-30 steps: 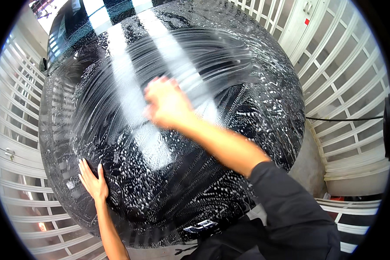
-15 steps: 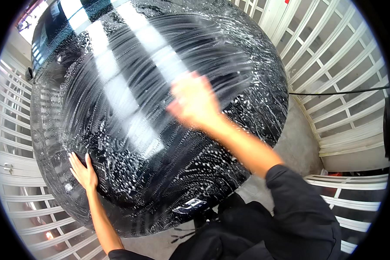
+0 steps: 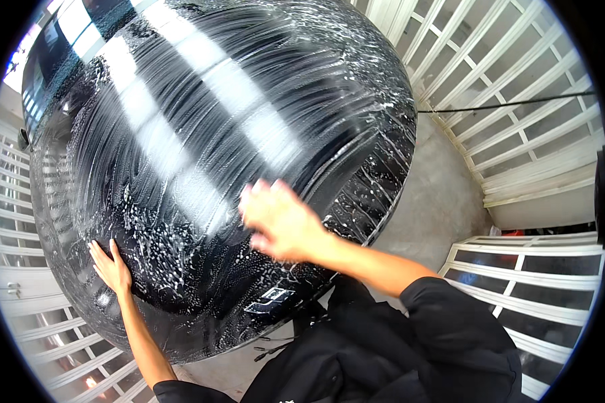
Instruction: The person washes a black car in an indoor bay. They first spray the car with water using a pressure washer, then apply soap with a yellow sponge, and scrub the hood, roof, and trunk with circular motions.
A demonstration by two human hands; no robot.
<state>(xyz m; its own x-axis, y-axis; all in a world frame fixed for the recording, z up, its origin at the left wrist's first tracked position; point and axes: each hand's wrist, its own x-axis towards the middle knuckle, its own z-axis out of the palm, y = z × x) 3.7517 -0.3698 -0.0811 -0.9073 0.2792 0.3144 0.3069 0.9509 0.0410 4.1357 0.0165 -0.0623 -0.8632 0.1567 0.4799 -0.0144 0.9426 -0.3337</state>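
Across a foam-streaked black car hood (image 3: 235, 151), left hand (image 3: 113, 272) laid flat, right hand (image 3: 281, 220) stretched out, both grips wide.

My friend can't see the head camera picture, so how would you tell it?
A person's right hand, slightly blurred, is over a foamy black car hood; their left hand rests flat on its left side. White barred panels stand on both sides.

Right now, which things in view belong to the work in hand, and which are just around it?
In the work: glossy black curved car hood, streaky white foam, bare left hand, bare right hand.

Just around: white slatted panels, thin black cable, grey floor.
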